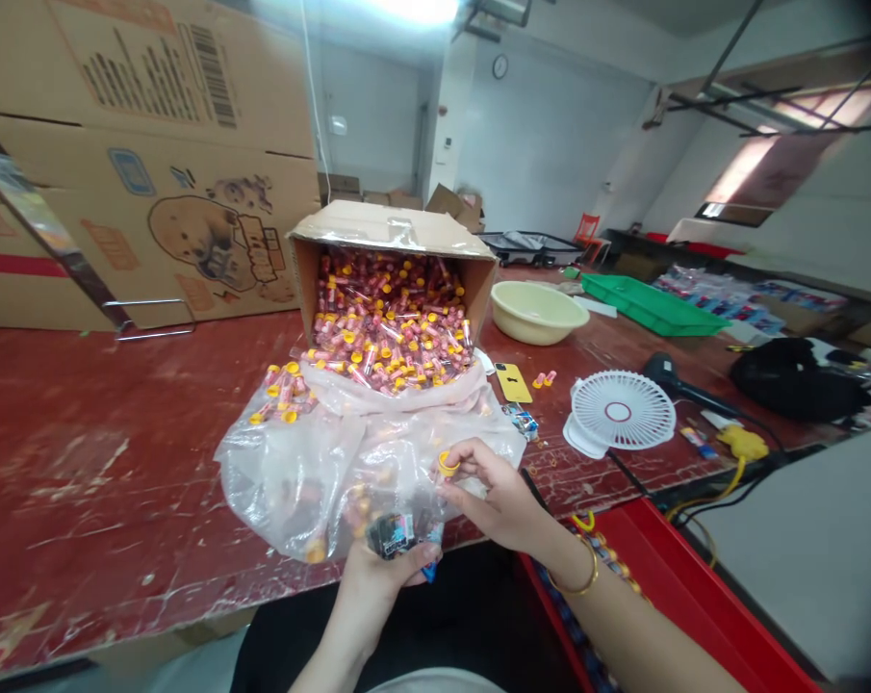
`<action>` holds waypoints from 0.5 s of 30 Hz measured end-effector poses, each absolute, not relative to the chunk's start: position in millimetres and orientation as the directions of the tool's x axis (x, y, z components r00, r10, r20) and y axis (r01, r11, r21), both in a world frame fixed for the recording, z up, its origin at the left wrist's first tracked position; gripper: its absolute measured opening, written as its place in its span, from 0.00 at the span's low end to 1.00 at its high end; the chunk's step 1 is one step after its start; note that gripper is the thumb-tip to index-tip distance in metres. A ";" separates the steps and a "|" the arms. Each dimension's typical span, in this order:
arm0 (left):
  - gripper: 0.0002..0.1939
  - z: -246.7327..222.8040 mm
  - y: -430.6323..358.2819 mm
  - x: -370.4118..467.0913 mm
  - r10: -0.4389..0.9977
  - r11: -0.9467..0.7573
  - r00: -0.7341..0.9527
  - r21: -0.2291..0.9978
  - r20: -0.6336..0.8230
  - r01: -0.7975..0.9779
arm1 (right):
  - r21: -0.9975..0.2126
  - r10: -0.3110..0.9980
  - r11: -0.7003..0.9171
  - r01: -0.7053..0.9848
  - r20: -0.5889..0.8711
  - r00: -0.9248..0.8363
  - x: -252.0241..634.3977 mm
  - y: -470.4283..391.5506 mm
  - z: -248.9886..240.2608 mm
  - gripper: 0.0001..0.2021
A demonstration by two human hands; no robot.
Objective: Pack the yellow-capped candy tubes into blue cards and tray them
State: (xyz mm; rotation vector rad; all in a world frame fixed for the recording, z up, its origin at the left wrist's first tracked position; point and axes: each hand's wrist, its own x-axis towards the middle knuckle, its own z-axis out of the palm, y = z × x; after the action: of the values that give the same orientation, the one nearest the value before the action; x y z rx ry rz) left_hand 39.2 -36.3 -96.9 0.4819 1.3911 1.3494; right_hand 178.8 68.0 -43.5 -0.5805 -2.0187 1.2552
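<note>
My left hand (377,587) is closed around a small stack of dark printed packets (392,535) at the table's front edge. Just above and to the right, my right hand (487,486) pinches a small tube with a yellow cap (448,464) between thumb and fingers. Behind both hands a clear plastic bag (291,472) spills out of an open cardboard box (396,229) lying on its side. Many small pink tubes with yellow caps (392,337) fill the box and lie on the bag.
To the right stand a pale yellow basin (538,313), a yellow phone (513,382), a white fan (621,412) and a green tray (652,303). A large printed carton (211,231) rises at the left. A red bin (702,597) sits below the table edge at the right.
</note>
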 end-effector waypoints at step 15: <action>0.22 -93.5 -37.2 44.8 0.866 0.258 -0.288 0.858 -0.409 -0.444 | -0.999 0.694 -0.042 -0.002 -0.027 -0.720 163.3 79.3 -62.7 0.22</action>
State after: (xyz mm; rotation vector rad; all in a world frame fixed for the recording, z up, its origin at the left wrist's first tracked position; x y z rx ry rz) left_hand 44.8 -37.2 -93.5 0.4458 1.3066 1.3614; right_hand 163.3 79.3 -62.7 -0.7299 -1.7377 1.8137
